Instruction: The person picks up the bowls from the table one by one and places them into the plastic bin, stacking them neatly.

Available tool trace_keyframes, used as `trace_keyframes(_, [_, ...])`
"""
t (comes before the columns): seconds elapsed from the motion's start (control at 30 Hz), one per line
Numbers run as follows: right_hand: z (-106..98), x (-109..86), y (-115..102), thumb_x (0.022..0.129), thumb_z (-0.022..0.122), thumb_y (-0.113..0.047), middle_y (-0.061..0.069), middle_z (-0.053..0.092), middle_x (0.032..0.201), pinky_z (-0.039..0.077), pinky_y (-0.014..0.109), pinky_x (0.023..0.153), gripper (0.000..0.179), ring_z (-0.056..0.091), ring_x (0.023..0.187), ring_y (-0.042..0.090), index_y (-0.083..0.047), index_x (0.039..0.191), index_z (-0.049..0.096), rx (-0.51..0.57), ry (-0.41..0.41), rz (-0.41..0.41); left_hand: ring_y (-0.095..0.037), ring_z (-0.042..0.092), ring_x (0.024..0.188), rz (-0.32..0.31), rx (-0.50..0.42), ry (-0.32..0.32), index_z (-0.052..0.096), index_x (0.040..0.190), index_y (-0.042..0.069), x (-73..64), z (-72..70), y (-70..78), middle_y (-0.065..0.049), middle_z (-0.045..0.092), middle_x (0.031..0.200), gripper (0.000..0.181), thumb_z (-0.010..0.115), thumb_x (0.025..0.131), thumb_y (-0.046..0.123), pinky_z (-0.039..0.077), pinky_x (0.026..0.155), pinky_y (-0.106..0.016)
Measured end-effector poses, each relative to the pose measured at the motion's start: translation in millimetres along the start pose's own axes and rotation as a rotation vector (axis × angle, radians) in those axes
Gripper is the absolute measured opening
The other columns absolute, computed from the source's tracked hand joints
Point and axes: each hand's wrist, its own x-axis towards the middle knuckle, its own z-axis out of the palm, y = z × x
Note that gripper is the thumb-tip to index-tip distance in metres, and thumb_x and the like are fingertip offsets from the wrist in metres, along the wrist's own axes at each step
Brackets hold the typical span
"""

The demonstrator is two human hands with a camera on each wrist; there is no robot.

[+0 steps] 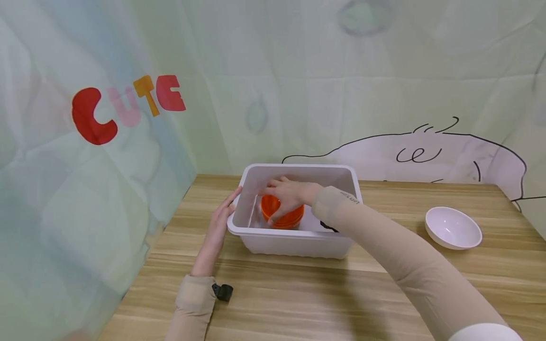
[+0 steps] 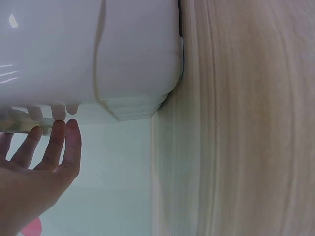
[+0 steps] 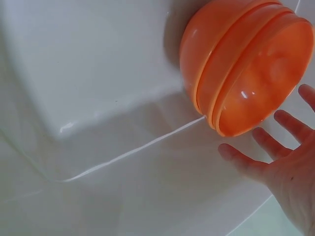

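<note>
A stack of nested orange bowls [image 1: 292, 219] stands inside a white plastic bin [image 1: 294, 245], toward its left side. My right hand [image 1: 292, 193] reaches into the bin above the stack, its fingers spread over the bowls' opening. In the right wrist view the orange bowls [image 3: 203, 54] lean to one side, and the fingertips are close to the top bowl's rim, not curled round it. At the bin's left rim, my left hand [image 1: 218, 225] rests with extended fingers against the outer wall. The left wrist view shows those fingertips [image 2: 72, 129] right at the bin's side.
A white bowl [image 1: 453, 228] sits on the wooden table [image 1: 273, 303] to the right of the bin. Behind and to the left hangs a pale printed cloth [image 1: 264, 85] with coloured letters. A small black camera [image 1: 223, 292] is strapped on the left wrist.
</note>
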Motion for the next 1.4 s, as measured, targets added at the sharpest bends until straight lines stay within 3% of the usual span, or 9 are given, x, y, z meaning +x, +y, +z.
trace_keyframes(0.73, [-19, -13.2, -3, 0.080, 0.063, -0.061, 0.004, 0.033, 0.153, 0.033, 0.051, 0.111, 0.081, 0.025, 0.141, 0.028, -0.030, 0.149, 0.034, -0.010, 0.010, -0.012, -0.015, 0.026, 0.146, 0.003, 0.007, 0.004, 0.046, 0.143, 0.029, 0.4, 0.5, 0.4, 0.008, 0.036, 0.155, 0.049, 0.036, 0.096, 0.019, 0.020, 0.117, -0.049])
trace_keyframes(1.07, [-31, -23.3, -4, 0.081, 0.064, -0.059, 0.000, 0.032, 0.154, 0.031, 0.049, 0.112, 0.080, 0.027, 0.142, 0.031, -0.027, 0.148, 0.036, -0.022, 0.057, -0.048, -0.016, 0.026, 0.146, 0.024, 0.011, -0.011, 0.044, 0.144, 0.031, -2.0, 1.4, 1.4, 0.008, 0.035, 0.155, 0.048, 0.036, 0.098, 0.023, 0.021, 0.117, -0.050])
trace_keyframes(1.4, [-38, -34.4, -7, 0.083, 0.061, -0.060, 0.000, 0.031, 0.156, 0.031, 0.055, 0.111, 0.078, 0.031, 0.139, 0.030, -0.028, 0.149, 0.034, -0.076, 0.085, -0.071, -0.015, 0.025, 0.147, 0.027, 0.006, -0.014, 0.044, 0.144, 0.031, -0.5, 0.9, -0.4, 0.009, 0.034, 0.155, 0.047, 0.036, 0.099, 0.023, 0.019, 0.118, -0.050])
